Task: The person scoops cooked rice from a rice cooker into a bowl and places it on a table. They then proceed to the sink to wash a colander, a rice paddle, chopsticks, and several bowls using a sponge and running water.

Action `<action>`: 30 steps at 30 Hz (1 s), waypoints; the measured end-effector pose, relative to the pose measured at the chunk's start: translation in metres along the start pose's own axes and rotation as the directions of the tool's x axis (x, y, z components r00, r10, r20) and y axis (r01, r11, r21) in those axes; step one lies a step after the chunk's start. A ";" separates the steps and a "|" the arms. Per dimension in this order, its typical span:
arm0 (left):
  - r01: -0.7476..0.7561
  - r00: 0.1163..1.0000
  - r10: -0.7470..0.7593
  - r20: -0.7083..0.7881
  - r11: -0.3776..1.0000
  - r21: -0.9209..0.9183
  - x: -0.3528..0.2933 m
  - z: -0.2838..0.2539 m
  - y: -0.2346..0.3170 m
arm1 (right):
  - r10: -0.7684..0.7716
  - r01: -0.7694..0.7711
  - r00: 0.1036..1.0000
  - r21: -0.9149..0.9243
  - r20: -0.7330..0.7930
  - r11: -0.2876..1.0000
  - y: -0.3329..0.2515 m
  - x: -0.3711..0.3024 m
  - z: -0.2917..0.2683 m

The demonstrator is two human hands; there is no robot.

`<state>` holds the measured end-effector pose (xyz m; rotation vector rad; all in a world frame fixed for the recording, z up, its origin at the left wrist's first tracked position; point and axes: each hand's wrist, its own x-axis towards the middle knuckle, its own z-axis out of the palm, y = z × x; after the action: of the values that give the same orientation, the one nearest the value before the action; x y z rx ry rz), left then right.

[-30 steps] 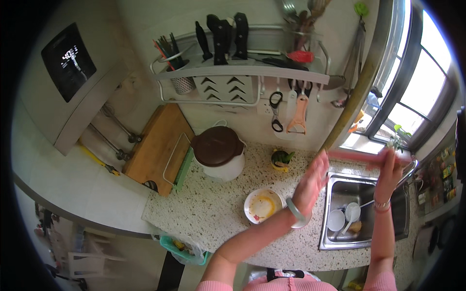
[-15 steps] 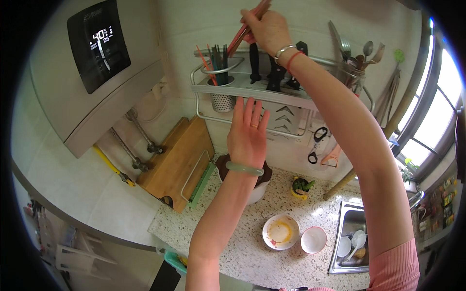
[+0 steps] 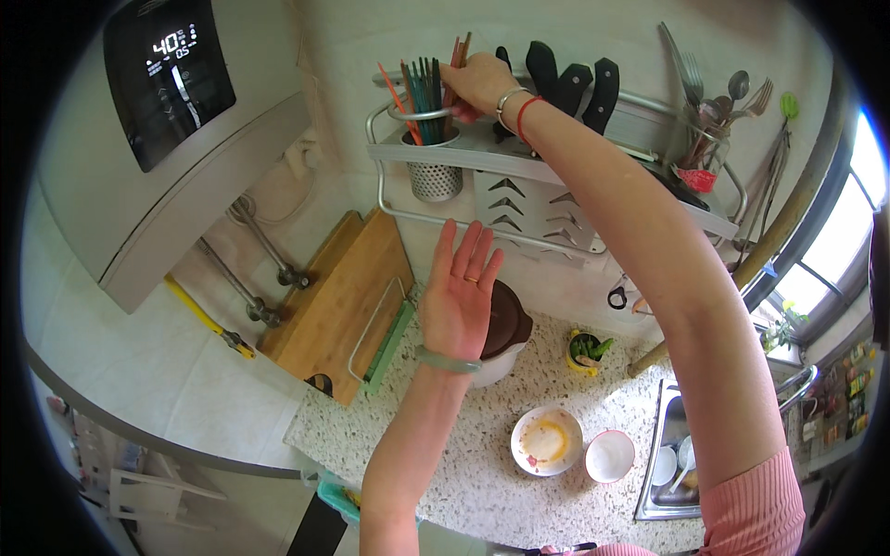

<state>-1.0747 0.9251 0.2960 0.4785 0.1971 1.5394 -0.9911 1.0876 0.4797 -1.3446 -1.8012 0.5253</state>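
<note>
High at the wall rack (image 3: 519, 167), my right hand (image 3: 482, 85) is closed around red and brown chopsticks (image 3: 460, 48). Their lower ends are at the perforated metal holder (image 3: 436, 183), which has several dark green and orange chopsticks (image 3: 422, 102) standing in it. Whether the held ones are inside its rim is hidden by my fingers. Below the rack, my left hand (image 3: 456, 306) is open, palm up with fingers stretched, holding nothing. Behind it stands a pale pot with a brown lid (image 3: 505, 320).
Black-handled knives (image 3: 573, 88) stand beside my right hand; a jar of cutlery (image 3: 700, 153) is farther right. Wooden cutting boards (image 3: 343, 306) lean at left. On the speckled counter (image 3: 445, 482) are a stained bowl (image 3: 547, 441), a white cup (image 3: 610, 456) and a sink (image 3: 654, 505).
My right hand has come down and left with the chopsticks, from above the rack to the holder. My left hand has lowered slightly, still open.
</note>
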 end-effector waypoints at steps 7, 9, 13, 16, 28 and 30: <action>0.045 0.999 -0.043 -0.019 0.986 0.160 -0.038 -0.032 -0.037 | -0.608 0.464 0.750 -0.447 -0.261 0.765 0.043 -0.062 -0.007; 0.065 0.996 -0.043 -0.080 0.954 0.292 -0.069 -0.047 -0.040 | -0.610 0.532 0.785 -0.385 -0.110 0.754 0.043 -0.140 -0.015; 0.249 0.953 -0.070 -0.293 0.730 0.637 -0.136 -0.123 -0.087 | -0.360 0.363 0.932 -0.098 0.047 0.927 0.111 -0.285 -0.038; 0.268 0.960 -0.021 -0.280 0.358 0.894 -0.188 -0.237 -0.139 | 0.119 -0.120 0.993 0.045 0.027 0.992 0.206 -0.377 -0.050; 0.797 0.604 -0.496 -0.624 0.390 0.461 -0.233 -0.275 -0.187 | 0.850 -0.832 0.443 0.485 0.286 0.270 0.402 -0.622 0.004; 0.774 0.633 -0.483 -0.604 0.392 0.498 -0.236 -0.273 -0.191 | 0.861 -0.775 0.431 0.598 0.269 0.201 0.396 -0.623 0.016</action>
<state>-1.0233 0.7477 -0.0678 0.6258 1.2178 0.6584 -0.7043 0.6481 -0.0403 -1.6534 -0.4298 1.4668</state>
